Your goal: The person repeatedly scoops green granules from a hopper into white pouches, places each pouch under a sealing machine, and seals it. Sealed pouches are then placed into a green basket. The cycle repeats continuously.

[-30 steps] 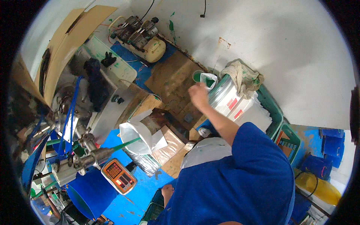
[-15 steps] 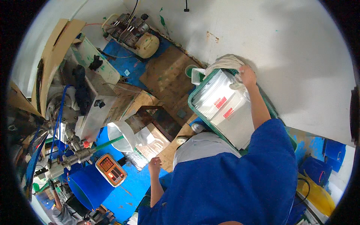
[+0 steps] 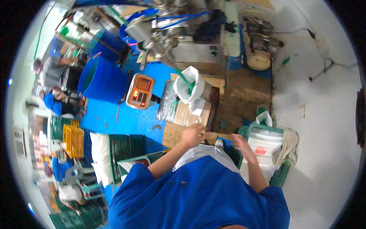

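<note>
My left hand [image 3: 195, 134] reaches forward beside the cardboard-topped platform [image 3: 187, 116], fingers loosely apart with nothing visible in them. My right hand [image 3: 244, 147] hovers at the left edge of a green crate [image 3: 280, 177], its fingers spread. White plastic bags with red labels [image 3: 263, 145] fill that crate, and a beige cloth [image 3: 288, 147] drapes over its right rim. On the platform stands a white bag-lined container [image 3: 182, 91]. A green strip [image 3: 182, 76], either a stream or a tube, runs into it from a metal nozzle [image 3: 162, 53]. An orange-framed scale display [image 3: 140, 91] stands left of it.
Large blue barrels [image 3: 106, 80] stand at the left. Dark green crates [image 3: 127, 152] with white sacks [image 3: 100, 158] sit left of me. A compressor [image 3: 259, 42] is at the back right. Several people work at far left, one in a grey shirt [image 3: 53, 72]. A white wall borders the right.
My view has turned left toward the scale. My right hand has come away from the cloth at the crate's rim. My left hand has moved forward to the platform.
</note>
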`<state>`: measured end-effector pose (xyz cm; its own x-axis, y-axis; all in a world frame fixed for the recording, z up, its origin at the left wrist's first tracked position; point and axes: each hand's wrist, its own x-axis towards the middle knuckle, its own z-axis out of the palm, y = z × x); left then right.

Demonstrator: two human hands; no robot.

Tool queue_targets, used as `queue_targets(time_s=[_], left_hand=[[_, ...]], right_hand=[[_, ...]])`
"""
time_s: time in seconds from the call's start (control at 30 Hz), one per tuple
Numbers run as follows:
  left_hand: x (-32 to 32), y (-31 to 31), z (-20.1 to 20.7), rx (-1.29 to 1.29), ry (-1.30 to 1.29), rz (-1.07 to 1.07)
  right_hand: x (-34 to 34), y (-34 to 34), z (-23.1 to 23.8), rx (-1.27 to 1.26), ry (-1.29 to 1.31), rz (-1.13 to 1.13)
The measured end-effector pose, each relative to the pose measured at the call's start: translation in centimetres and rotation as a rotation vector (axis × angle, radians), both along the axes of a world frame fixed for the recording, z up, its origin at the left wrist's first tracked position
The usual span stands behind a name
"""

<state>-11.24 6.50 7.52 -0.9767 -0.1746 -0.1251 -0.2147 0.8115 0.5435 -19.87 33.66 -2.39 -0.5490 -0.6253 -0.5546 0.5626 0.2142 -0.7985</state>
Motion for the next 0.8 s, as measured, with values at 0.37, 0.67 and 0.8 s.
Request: queue_targets(time_s=[0.37,0.67,0.8], left_hand=[[1.6,-2.8,-2.5,-0.347,0.369,-0.104],[0.0,-1.1,-4.3,2.229,0.12,0.603],[-0.7,-3.8,2.7,1.838,0.091,0.961]], right_hand=[[-0.9,-18.8,13.1,-0.665,-0.843,0.093],[2.2,-18.8,7.7,-0.741,1.426,0.328],[0.1,-16.3,2.8,0.486,1.209,0.507]])
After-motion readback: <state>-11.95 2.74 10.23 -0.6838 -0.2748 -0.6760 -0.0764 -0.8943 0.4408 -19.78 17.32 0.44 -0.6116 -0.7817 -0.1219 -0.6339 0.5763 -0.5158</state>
